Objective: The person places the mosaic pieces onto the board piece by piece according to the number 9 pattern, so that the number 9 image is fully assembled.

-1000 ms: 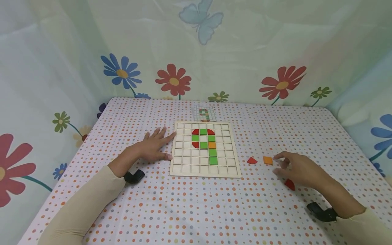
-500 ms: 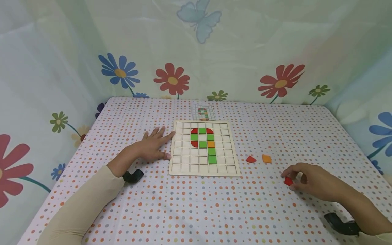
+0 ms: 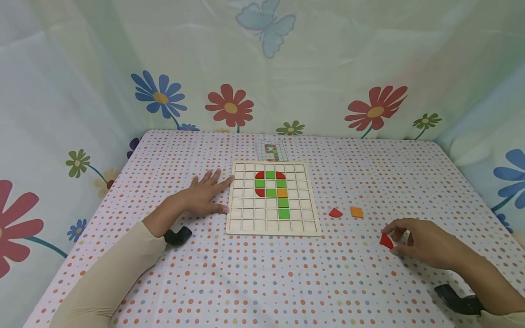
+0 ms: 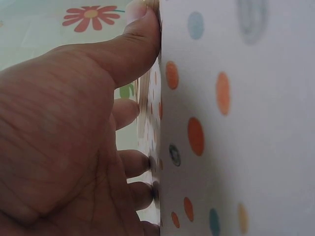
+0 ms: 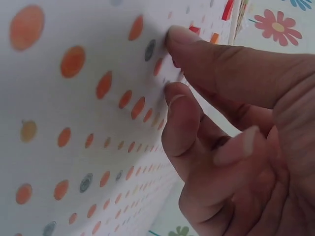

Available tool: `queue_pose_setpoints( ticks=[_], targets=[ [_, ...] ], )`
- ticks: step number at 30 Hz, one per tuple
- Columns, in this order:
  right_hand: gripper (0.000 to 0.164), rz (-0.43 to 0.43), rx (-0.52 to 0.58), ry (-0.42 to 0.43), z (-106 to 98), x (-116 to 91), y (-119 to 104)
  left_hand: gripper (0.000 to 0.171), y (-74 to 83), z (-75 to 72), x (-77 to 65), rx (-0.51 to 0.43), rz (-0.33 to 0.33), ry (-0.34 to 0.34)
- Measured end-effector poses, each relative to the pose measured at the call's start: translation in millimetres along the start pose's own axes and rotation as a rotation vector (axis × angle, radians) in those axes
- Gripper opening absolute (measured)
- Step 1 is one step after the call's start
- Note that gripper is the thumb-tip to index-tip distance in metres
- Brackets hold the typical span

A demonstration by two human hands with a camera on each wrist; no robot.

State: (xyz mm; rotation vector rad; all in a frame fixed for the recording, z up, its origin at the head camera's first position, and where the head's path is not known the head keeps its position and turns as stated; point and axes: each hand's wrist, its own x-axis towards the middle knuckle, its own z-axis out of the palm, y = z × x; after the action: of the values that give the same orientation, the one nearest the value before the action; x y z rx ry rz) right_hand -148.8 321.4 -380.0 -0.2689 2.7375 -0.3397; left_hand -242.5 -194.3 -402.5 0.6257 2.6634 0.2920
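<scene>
My left hand (image 3: pixel 203 196) lies spread beside the square wooden grid board (image 3: pixel 242 226), its thumb and forefinger touching the left edge. Green squares, red quarter-circles and an orange square (image 3: pixel 282 193) form a 9-like figure in the board's cells. At the right, my right hand (image 3: pixel 422 241) pinches a red quarter-circle tile (image 3: pixel 386 241) between thumb and forefinger, down at the tabletop. In the right wrist view that tile is almost wholly hidden behind the thumb (image 5: pixel 221 64). Another red quarter-circle tile (image 3: pixel 335 212) and an orange square tile (image 3: pixel 357 212) lie between board and right hand.
A printed pattern card (image 3: pixel 280 150) with a similar figure lies just behind the board. Dotted cloth (image 3: pixel 246 282) covers the table, and a flowered curtain (image 3: pixel 320 100) rises behind it. Each wrist wears a black camera mount (image 3: pixel 178 236).
My right hand has moved right and toward me, from near the loose orange tile to the nearest red quarter-circle, and its fingers have closed on it. The left hand has stayed at the board.
</scene>
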Motion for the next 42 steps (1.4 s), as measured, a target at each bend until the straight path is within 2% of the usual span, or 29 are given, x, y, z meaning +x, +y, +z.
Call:
queue_pose_setpoints(
  ticks=[22,29,36,42],
  targets=[
    [0.039,-0.048,-0.015,0.002,4.2,-0.9,2.9,0.093,-0.6,-1.0,0.5,0.002,0.010,-0.003],
    [0.037,-0.081,-0.002,0.056,11.0,-0.5,-2.0,0.093,-2.3,-0.9,1.8,0.002,0.010,0.001],
    [0.037,-0.141,-0.020,0.140,12.6,1.3,-22.3,0.092,0.0,-3.4,0.5,0.002,0.001,-0.001],
    [0.037,-0.197,0.024,0.136,12.8,9.7,-57.0,0.092,1.3,-2.3,-0.5,-0.008,-0.010,-0.005]
  ],
)
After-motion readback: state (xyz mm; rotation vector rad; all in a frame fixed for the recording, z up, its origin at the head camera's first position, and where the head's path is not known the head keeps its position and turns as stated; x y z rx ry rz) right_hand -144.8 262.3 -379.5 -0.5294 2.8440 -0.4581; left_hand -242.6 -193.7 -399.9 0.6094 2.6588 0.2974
